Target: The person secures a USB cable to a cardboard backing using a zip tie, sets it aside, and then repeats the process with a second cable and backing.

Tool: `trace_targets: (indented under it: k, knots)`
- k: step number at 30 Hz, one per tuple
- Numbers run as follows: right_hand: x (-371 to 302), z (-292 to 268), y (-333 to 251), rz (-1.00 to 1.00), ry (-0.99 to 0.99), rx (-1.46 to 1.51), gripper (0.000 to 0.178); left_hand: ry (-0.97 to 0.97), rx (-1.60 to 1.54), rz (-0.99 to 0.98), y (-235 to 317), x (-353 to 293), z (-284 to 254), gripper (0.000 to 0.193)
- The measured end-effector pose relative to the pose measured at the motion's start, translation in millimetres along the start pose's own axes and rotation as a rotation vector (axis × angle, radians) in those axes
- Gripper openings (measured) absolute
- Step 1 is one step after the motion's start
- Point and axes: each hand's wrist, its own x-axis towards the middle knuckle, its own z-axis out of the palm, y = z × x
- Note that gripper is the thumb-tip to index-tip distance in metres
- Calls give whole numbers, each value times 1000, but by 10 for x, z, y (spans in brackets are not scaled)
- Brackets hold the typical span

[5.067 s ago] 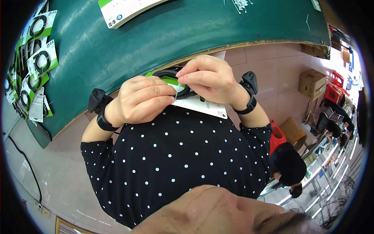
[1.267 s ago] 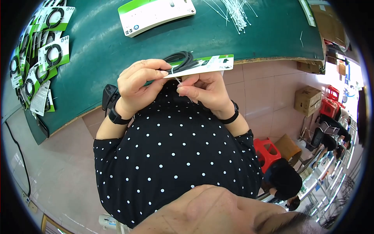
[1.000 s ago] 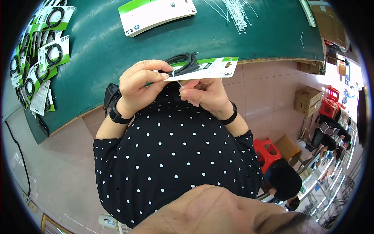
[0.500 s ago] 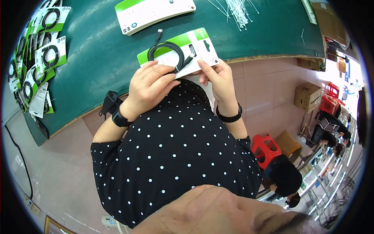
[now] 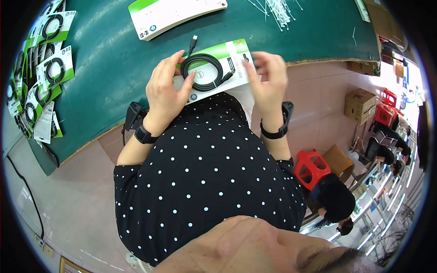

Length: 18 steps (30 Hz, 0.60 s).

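Note:
A green and white cardboard backing card (image 5: 236, 50) lies tilted at the table's near edge. On it sits a coiled black cable (image 5: 200, 57), one plug sticking up past the card's far edge and the other pointing right. My left hand (image 5: 167, 86) grips the card's left end, its thumb over the coil and its fingers at the card's edge. Around the card's right end, my right hand (image 5: 267, 77) is spread, thumb and fingers apart and slightly blurred. The thumb is close to the hang hole; whether it touches the card I cannot tell.
A stack of blank-faced cards (image 5: 177, 18) rests at the far side of the green table (image 5: 104, 77). White cable ties (image 5: 278, 13) lie farther right. Several carded cables (image 5: 54, 68) pile up at the left. Beyond the table's right edge stand a red stool (image 5: 312, 168) and a carton (image 5: 359, 105).
My right hand has loosened from the card's right end and spread its fingers. My left hand has shifted its hold, thumb now on the coil. The card has moved slightly right.

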Motion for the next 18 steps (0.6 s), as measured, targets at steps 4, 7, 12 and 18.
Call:
trace_targets:
  k: [4,7,12,18]
  knots:
    - [-30,287,-123,-329,-126,43,28,-34,-7,32,3,43,15,43]
    - [-77,373,-102,-308,-169,19,32,-57,-14,61,1,60,14,41]
    - [-1,331,-122,-241,-190,97,31,-114,-78,161,-36,118,9,37]
    - [116,347,-128,-430,-239,27,34,-189,-97,241,-30,202,13,36]
